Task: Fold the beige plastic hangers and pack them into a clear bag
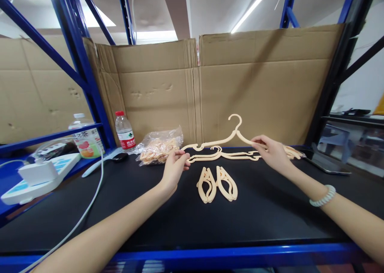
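A cream plastic clothes hanger [220,140] is held up between my two hands, its arms spread and its hook pointing upward. My left hand [174,167] pinches the left end of it. On the other side, my right hand [271,153] grips the right arm with thumb and fingers. Just behind and below lie unfolded hangers [207,157] on the black tabletop; how many cannot be made out. Nearer to me, two folded hangers sit side by side, a left one [212,191] and a right one [234,189].
Cardboard panels [255,93] wall off the back. At left are a clear bag of cream pieces [160,147], a red-capped water bottle [125,133], a second bottle [87,139], a power strip [42,181] and a white cable [95,193]. A dark flat device [328,165] lies right.
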`<action>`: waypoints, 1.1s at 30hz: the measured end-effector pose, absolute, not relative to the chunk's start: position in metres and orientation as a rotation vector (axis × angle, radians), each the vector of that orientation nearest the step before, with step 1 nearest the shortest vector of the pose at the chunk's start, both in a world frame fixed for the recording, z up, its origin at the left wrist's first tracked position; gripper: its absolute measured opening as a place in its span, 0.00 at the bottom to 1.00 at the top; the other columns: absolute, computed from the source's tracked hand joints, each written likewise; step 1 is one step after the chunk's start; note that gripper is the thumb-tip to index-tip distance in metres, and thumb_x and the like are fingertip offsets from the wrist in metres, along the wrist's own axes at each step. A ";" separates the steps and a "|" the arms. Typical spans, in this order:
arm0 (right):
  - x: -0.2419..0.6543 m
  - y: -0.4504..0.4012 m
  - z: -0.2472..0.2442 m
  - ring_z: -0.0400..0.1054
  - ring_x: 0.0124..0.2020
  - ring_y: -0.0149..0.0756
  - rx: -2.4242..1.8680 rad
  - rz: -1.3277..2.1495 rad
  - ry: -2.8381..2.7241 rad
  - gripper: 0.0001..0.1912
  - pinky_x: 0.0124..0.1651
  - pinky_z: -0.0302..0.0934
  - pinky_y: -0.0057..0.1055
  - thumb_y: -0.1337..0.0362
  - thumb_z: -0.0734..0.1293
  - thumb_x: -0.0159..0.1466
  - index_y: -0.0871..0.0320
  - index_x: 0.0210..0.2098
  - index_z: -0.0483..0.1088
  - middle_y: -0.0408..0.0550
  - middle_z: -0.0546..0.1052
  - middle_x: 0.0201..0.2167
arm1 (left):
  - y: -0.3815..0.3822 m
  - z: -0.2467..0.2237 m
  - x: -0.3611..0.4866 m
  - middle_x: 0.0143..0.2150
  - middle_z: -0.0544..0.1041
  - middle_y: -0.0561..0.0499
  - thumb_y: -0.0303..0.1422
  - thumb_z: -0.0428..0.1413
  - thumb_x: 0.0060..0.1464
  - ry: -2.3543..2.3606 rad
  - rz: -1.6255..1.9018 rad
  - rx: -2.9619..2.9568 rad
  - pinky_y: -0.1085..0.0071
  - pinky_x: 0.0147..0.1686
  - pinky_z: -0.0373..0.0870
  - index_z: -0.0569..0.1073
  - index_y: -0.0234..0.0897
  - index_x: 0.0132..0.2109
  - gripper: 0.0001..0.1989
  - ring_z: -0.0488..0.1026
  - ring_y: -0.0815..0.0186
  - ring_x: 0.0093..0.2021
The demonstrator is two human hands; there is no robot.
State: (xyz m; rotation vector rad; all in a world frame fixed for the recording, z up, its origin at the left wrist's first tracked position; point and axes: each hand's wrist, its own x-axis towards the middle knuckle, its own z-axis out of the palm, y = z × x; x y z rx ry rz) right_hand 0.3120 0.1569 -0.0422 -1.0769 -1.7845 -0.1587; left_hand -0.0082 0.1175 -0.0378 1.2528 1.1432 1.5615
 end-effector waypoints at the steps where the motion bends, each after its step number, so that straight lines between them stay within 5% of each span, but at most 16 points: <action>1: 0.310 0.156 -0.043 0.71 0.32 0.41 -1.069 -0.164 -1.779 0.08 0.32 0.63 0.32 0.59 0.61 0.64 0.56 0.36 0.68 0.48 0.76 0.30 | 0.117 -0.038 -0.007 0.38 0.73 0.48 0.36 0.60 0.44 1.137 1.561 1.235 0.74 0.29 0.70 0.65 0.34 0.42 0.19 0.72 0.70 0.30; 5: 0.298 0.150 -0.047 0.71 0.33 0.41 -1.021 -0.177 -1.844 0.08 0.35 0.64 0.35 0.60 0.60 0.65 0.56 0.38 0.69 0.48 0.76 0.33 | 0.117 -0.041 -0.003 0.57 0.63 0.39 0.36 0.61 0.47 1.101 1.586 1.287 0.68 0.36 0.73 0.61 0.36 0.52 0.26 0.74 0.64 0.40; 11: 0.283 0.143 -0.054 0.71 0.35 0.42 -0.959 -0.120 -1.919 0.09 0.38 0.65 0.36 0.60 0.59 0.66 0.55 0.39 0.70 0.49 0.76 0.35 | 0.116 -0.044 -0.003 0.62 0.59 0.40 0.35 0.62 0.47 1.122 1.597 1.565 0.65 0.48 0.69 0.60 0.39 0.57 0.31 0.71 0.61 0.48; 14: 0.279 0.139 -0.056 0.70 0.36 0.42 -0.944 -0.097 -1.945 0.09 0.38 0.64 0.37 0.61 0.59 0.67 0.55 0.39 0.69 0.49 0.75 0.35 | 0.113 -0.045 -0.003 0.57 0.66 0.40 0.34 0.61 0.47 1.053 1.489 1.705 0.64 0.46 0.71 0.58 0.40 0.61 0.35 0.73 0.60 0.46; 18: 0.270 0.131 -0.058 0.70 0.38 0.41 -0.893 -0.058 -1.998 0.08 0.41 0.64 0.37 0.63 0.59 0.68 0.55 0.41 0.69 0.48 0.75 0.37 | 0.110 -0.046 -0.003 0.50 0.73 0.45 0.30 0.58 0.49 1.038 1.413 2.005 0.65 0.48 0.69 0.70 0.40 0.53 0.21 0.72 0.60 0.48; 24: 0.270 0.132 -0.055 0.69 0.39 0.42 -0.812 -0.103 -2.070 0.09 0.42 0.64 0.39 0.61 0.59 0.68 0.54 0.44 0.69 0.49 0.74 0.38 | 0.111 -0.042 -0.004 0.30 0.74 0.51 0.31 0.57 0.49 1.053 1.371 1.852 0.71 0.31 0.72 0.75 0.37 0.45 0.14 0.71 0.67 0.27; 33: 0.286 0.133 -0.043 0.62 0.37 0.44 -1.064 -0.819 -2.008 0.12 0.39 0.57 0.40 0.63 0.58 0.69 0.55 0.38 0.73 0.53 0.71 0.39 | 0.110 -0.034 -0.004 0.28 0.74 0.52 0.30 0.61 0.40 1.038 1.450 1.396 0.76 0.28 0.67 0.75 0.31 0.42 0.17 0.69 0.72 0.26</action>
